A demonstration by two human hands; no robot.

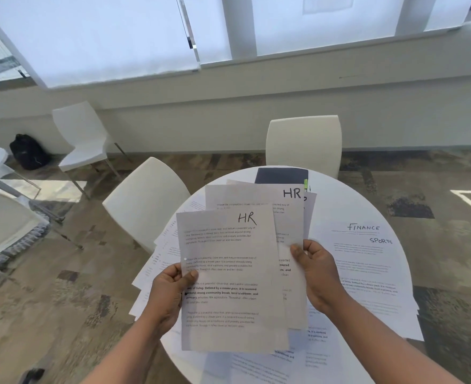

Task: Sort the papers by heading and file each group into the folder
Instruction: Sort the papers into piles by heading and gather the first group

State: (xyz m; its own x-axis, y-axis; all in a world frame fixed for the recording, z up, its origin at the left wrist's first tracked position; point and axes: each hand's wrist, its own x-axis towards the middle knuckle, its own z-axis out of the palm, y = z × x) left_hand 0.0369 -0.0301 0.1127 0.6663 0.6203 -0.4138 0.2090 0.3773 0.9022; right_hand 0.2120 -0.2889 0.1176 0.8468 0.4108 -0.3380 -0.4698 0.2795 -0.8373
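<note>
I hold two printed sheets headed "HR" above a round white table [348, 200]. My left hand [168, 297] grips the front HR sheet [228, 273] at its left edge. My right hand [316, 270] pinches the right edge of the rear HR sheet [289, 212], which sticks out behind and above the front one. On the table to the right lie a sheet headed "FINANCE" [363, 228] and over it one headed "SPORTS" [373, 261]. A dark folder [280, 175] lies at the table's far edge, partly hidden by the held sheets.
More printed sheets fan out over the table's left edge [156, 261] and near me [259, 367]. White chairs stand at the far side [303, 142], at the left [143, 198] and further back [84, 137]. A black bag [28, 152] sits by the wall.
</note>
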